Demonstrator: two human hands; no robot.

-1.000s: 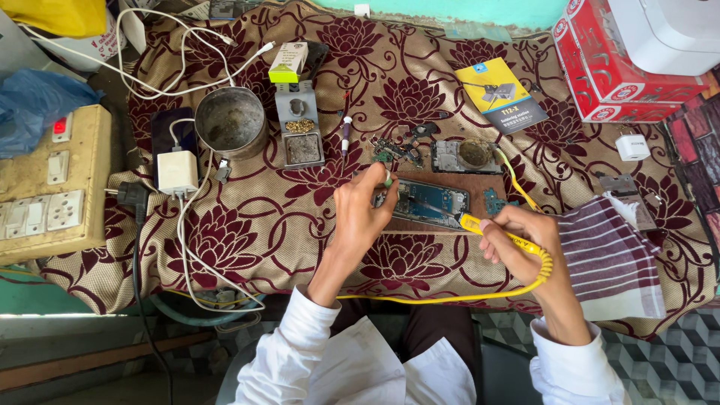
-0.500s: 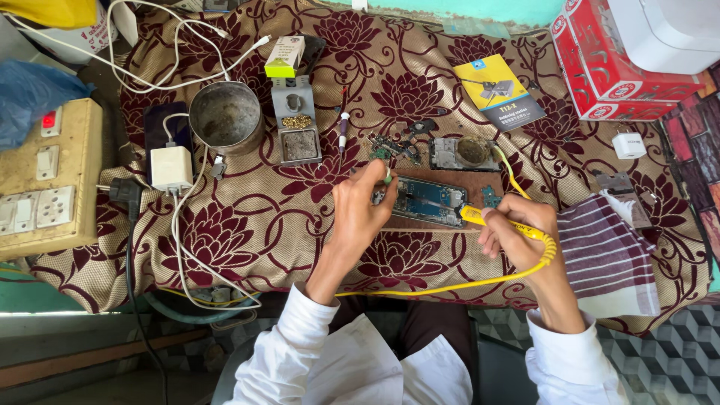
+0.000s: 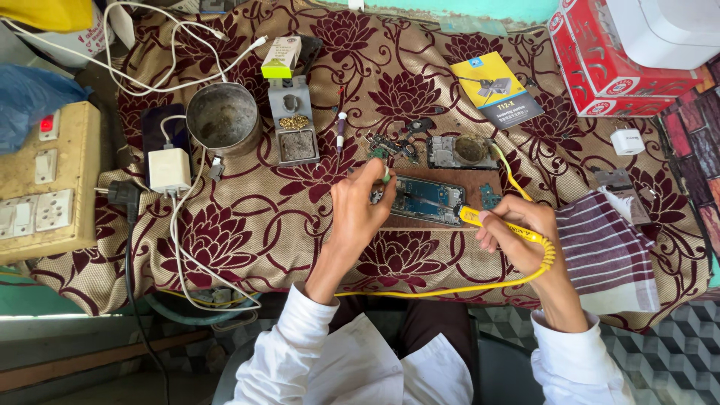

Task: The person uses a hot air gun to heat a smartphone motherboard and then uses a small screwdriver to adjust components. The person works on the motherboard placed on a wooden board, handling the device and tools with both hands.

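An opened phone [image 3: 429, 199] with its blue circuit board showing lies on a brown board on the floral cloth. My right hand [image 3: 517, 229] grips a yellow soldering iron [image 3: 491, 223], tip pointing at the phone's right end; its yellow cord [image 3: 480, 283] loops under my wrists. My left hand [image 3: 362, 204] is at the phone's left end, fingers pinched on a small thin item above it; what it is I cannot tell.
A metal bowl [image 3: 223, 118], an iron stand with sponge [image 3: 293, 131], a white charger [image 3: 169, 169] with cables and a switchboard [image 3: 41, 180] lie left. Small phone parts [image 3: 461, 151], a yellow-blue booklet [image 3: 496, 88], red boxes [image 3: 609, 56] and a striped cloth [image 3: 606, 255] lie right.
Both hands stay at the phone with only slight shifts; the iron remains at the phone's right end. The camera view has moved a little.
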